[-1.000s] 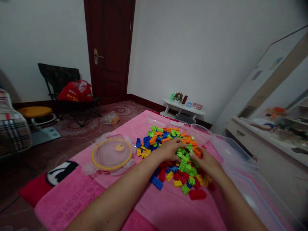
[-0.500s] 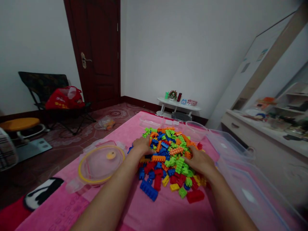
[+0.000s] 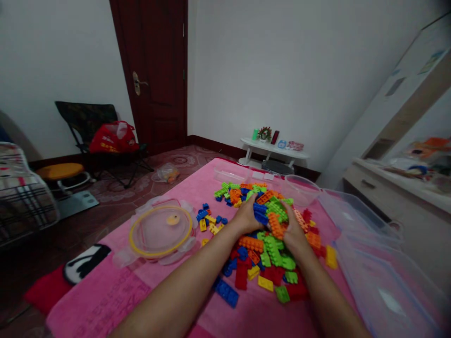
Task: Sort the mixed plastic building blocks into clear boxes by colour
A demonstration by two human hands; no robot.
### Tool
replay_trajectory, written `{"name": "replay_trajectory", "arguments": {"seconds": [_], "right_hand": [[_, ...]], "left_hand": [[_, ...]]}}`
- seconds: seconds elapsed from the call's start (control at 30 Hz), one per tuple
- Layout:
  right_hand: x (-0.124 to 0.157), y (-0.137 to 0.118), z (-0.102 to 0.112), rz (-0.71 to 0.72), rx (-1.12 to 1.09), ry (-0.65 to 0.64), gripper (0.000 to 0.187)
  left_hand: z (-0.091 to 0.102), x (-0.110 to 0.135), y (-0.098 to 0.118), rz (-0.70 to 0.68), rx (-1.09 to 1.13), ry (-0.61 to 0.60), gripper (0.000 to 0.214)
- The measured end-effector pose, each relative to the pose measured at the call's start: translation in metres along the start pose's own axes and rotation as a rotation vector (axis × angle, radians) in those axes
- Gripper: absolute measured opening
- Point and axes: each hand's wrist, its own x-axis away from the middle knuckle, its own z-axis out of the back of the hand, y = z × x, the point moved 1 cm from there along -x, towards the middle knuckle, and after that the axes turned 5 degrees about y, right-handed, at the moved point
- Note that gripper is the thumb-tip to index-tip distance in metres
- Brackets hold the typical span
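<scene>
A pile of colourful toy building bricks (image 3: 273, 249) lies on the pink cloth (image 3: 169, 291). My left hand (image 3: 248, 218) cups the pile from the left, its fingers against blue bricks (image 3: 260, 213). Facing it, my right hand (image 3: 293, 231) curls round an orange brick (image 3: 276, 226). Between both palms a clump of bricks, with green bricks (image 3: 276, 206) among them, is squeezed together. Some fingertips are hidden by the bricks. Loose yellow bricks (image 3: 213, 227) and a long blue brick (image 3: 226, 292) lie around the pile.
A round clear lid with a yellow ring (image 3: 132, 237) lies left of the bricks. Clear plastic boxes (image 3: 229, 175) and a round tub (image 3: 302, 190) stand behind them. Large clear lids (image 3: 373, 277) lie on the right. A white low shelf (image 3: 271, 149) is by the wall.
Both hands have moved inward from the sides of the pile and now press a clump of bricks between them. Bricks have spread to the left and right. The view has turned left.
</scene>
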Motion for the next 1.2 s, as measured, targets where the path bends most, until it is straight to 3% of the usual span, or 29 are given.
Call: {"name": "replay_trajectory", "arguments": {"seconds": [0.07,0.17,0.3,0.37,0.43,0.53,0.63,0.77,0.9,1.03,1.2], "right_hand": [[-0.003,0.0,0.002,-0.142,-0.24,0.041,0.075],[-0.009,-0.008,0.014,-0.269,-0.377,0.07,0.064],[-0.016,-0.03,0.041,-0.249,-0.269,0.07,0.06],[-0.017,-0.038,0.053,-0.233,-0.159,-0.014,0.059],[-0.02,-0.037,0.062,-0.197,-0.054,-0.064,0.06],[-0.027,-0.017,0.071,-0.127,0.141,0.035,0.056],[-0.031,0.012,0.07,-0.098,0.456,0.192,0.059],[-0.026,0.036,0.059,-0.25,0.701,0.17,0.083],[-0.018,0.032,0.051,-0.317,0.774,0.075,0.083],[-0.02,0.026,0.049,-0.325,0.791,0.037,0.074],[-0.026,0.035,0.037,-0.229,0.605,0.006,0.067]], "left_hand": [[-0.009,-0.008,0.006,-0.081,0.13,-0.028,0.102],[-0.015,-0.023,0.024,-0.166,0.2,-0.09,0.097],[-0.003,-0.044,0.056,-0.277,0.133,-0.271,0.092],[0.013,-0.054,0.065,-0.302,0.039,-0.356,0.092],[0.031,-0.065,0.067,-0.264,-0.107,-0.368,0.083],[0.054,-0.082,0.053,-0.193,-0.407,-0.266,0.064],[0.061,-0.097,0.027,-0.032,-0.592,-0.177,0.054],[0.049,-0.102,-0.007,0.059,-0.612,-0.234,0.079],[0.036,-0.098,-0.027,0.076,-0.574,-0.379,0.093],[0.032,-0.097,-0.033,0.062,-0.481,-0.445,0.09],[0.027,-0.093,-0.031,0.098,-0.276,-0.478,0.093]]}}
